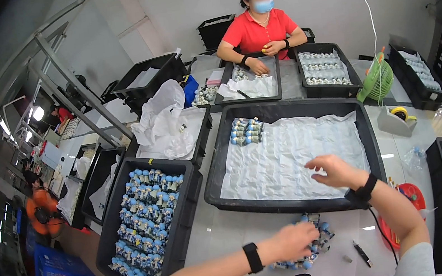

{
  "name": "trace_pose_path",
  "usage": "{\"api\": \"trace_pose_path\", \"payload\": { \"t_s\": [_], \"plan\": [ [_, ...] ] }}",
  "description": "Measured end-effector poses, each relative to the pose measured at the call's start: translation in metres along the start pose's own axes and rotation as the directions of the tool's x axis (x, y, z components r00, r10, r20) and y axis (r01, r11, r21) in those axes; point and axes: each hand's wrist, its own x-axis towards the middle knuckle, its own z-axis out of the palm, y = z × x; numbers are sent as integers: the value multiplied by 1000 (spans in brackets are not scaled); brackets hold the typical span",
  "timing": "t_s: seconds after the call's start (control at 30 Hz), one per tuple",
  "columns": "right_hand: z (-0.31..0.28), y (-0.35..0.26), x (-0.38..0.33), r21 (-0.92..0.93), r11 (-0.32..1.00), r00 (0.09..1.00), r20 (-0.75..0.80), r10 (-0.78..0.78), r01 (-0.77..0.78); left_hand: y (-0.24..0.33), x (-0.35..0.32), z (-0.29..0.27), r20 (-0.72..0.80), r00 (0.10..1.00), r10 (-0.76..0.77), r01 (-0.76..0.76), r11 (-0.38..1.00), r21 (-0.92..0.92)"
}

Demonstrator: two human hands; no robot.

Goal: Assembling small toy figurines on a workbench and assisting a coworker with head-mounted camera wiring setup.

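Pale grey sleeves (pixel 414 261) at the lower edge lead to two bare forearms with black wristbands (pixel 253 257) in the head view. Landmark is the large black rectangular plastic tray (pixel 292 205) lined with crinkled white paper (pixel 292 162). Just on its near side, the left hand (pixel 298 240) lies palm down across a heap of small blue-headed figurines (pixel 324 236) on the white table (pixel 213 246), its forearm slanting in, fingers curving down; whether they pinch one, I cannot tell. Over the tray's near right part, the right hand (pixel 334 172) is bent at the wrist and points leftward, thumb and curled fingers apart, with nothing visible between them. More such figurines stand grouped in the tray's far left corner (pixel 246 130). Left of the tray, a narrower black plastic tray (pixel 184 216) holds rows of them. Beyond it, a co-worker in a red shirt (pixel 248 31) reaches into a smaller black tray (pixel 280 87).
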Motion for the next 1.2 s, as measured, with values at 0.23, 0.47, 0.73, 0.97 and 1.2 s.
{"api": "trace_pose_path", "payload": {
  "t_s": [0.23, 0.47, 0.73, 0.97, 1.2],
  "plan": [
    [30, 64, 141, -152, 988, 996, -87, -16, 3, -186, 19, -170, -165, 877, -452, 471, 737, 485],
    [120, 111, 224, -211, 954, 976, -63, 206, -215, -310, 52, -170, -64, 800, -597, 524, 643, 558],
    [77, 123, 260, 990, -143, 724, 105, 682, -8, -320, 72, -224, -250, 556, -793, -350, 50, -936],
    [48, 133, 250, 833, -439, 675, 111, 729, 337, -255, 84, -194, -31, 754, -656, -306, -309, -901],
    [39, 96, 236, 973, -186, 717, 31, 696, 139, -260, 87, -214, -138, 576, -806, -474, -192, -859]
  ]
}}
